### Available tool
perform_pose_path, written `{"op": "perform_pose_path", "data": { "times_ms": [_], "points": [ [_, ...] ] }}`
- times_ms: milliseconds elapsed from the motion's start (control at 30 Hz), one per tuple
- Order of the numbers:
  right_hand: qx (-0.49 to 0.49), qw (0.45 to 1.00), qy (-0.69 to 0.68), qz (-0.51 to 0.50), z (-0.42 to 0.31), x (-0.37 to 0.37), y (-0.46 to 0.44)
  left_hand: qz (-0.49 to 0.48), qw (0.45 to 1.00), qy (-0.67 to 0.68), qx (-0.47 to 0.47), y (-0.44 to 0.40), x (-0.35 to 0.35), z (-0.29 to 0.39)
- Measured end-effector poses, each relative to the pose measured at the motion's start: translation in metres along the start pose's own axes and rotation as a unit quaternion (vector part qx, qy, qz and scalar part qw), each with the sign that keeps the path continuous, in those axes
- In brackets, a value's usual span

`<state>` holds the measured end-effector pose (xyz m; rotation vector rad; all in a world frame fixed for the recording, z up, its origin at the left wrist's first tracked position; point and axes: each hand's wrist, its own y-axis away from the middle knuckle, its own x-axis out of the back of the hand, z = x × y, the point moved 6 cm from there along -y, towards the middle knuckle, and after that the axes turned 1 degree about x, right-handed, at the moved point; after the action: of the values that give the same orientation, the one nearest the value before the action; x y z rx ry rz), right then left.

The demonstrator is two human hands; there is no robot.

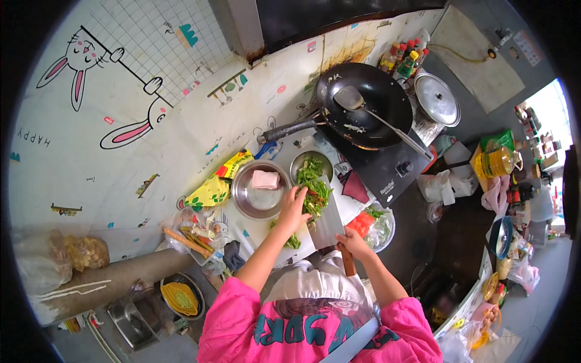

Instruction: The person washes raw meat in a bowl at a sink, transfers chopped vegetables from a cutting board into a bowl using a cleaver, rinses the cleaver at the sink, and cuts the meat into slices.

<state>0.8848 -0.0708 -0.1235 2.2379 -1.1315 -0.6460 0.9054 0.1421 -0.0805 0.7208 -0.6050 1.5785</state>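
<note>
My right hand (pixel 357 243) is closed around the wooden handle of a cleaver (pixel 330 225), whose wide blade is tilted beside a heap of chopped green vegetables (pixel 316 196). My left hand (pixel 293 209) presses its fingers on that heap, holding the greens against the blade. Just beyond, a small metal bowl (pixel 295 166) has more chopped greens in it. A few green pieces lie on the white cutting board (pixel 307 242) under my left forearm. To the left of the greens is a metal basin (pixel 239 202) with a pale pink block of meat (pixel 265 179) inside.
A black wok (pixel 387 100) with a metal spatula (pixel 387 124) sits on a cooktop (pixel 393 175) at the upper right. Near it are a lidded pot (pixel 437 100) and several sauce bottles (pixel 405 60). A bowl of bagged vegetables (pixel 380 230) stands right of the cleaver; yellow packages (pixel 212 190) lie left.
</note>
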Motion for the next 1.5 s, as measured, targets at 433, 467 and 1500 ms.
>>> {"op": "perform_pose_path", "data": {
  "times_ms": [433, 467, 1500],
  "points": [
    [-0.03, 0.998, -0.033, 0.036, -0.061, 0.014, -0.058, -0.096, 0.994, 0.038, 0.035, -0.099, -0.026, -0.048],
    [-0.032, 0.998, -0.022, 0.039, -0.062, 0.015, -0.061, -0.096, 0.994, 0.039, 0.041, -0.101, -0.026, -0.049],
    [-0.047, 0.987, -0.051, 0.146, -0.08, 0.029, 0.015, 0.038, 0.988, -0.145, -0.03, -0.066, -0.02, -0.004]
  ]
}}
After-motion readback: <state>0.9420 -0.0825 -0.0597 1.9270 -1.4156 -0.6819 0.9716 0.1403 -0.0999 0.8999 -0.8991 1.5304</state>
